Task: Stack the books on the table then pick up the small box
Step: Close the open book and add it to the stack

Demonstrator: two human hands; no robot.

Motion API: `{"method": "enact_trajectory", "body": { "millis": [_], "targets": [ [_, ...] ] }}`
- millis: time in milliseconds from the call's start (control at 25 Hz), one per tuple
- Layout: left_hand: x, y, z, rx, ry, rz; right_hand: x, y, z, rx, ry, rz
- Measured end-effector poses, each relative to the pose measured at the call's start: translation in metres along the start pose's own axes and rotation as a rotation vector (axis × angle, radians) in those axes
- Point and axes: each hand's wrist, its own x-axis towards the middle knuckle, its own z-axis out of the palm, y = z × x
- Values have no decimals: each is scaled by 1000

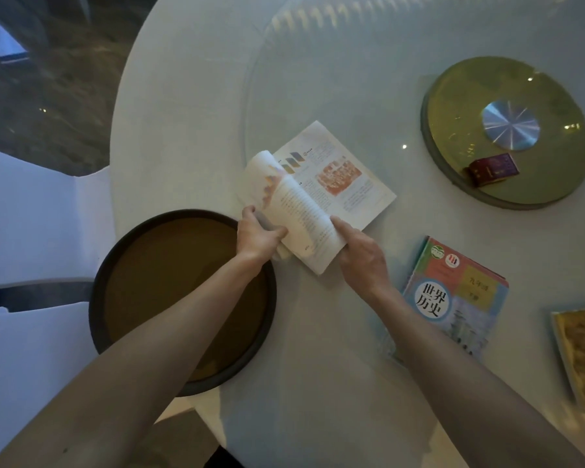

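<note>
An open book (335, 177) lies in the middle of the white round table (190, 113), its pages arching up. My left hand (257, 236) grips the left half and its curled pages. My right hand (358, 255) holds the lower right edge of the pages. A closed colourful textbook (460, 295) lies to the right of my right forearm. A third book (581, 356) with a yellowish cover is cut off at the right edge. The small dark red box (492, 168) sits on the olive round disc (507, 130) at the far right.
A dark round tray (142, 258) with a brown inside sits at the table's left edge, under my left forearm. A glass turntable (352, 79) covers the table's middle. White chairs (31, 231) stand on the left.
</note>
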Motion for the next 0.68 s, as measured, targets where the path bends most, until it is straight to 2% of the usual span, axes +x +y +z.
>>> {"method": "enact_trajectory", "body": {
  "millis": [200,320,480,600,680],
  "targets": [
    [-13,6,4,-5,48,-12,-14,-1,-10,494,4,256],
    [-22,5,12,-56,11,-37,-30,-2,-12,746,-22,409],
    [-38,-9,32,-170,-121,-164,-57,1,-13,1011,14,591],
    [-56,-21,46,-356,-284,-209,-80,7,-10,1249,-61,602],
    [-66,-28,50,-426,-353,-220,-93,11,-4,1253,-124,606]
  ]
}}
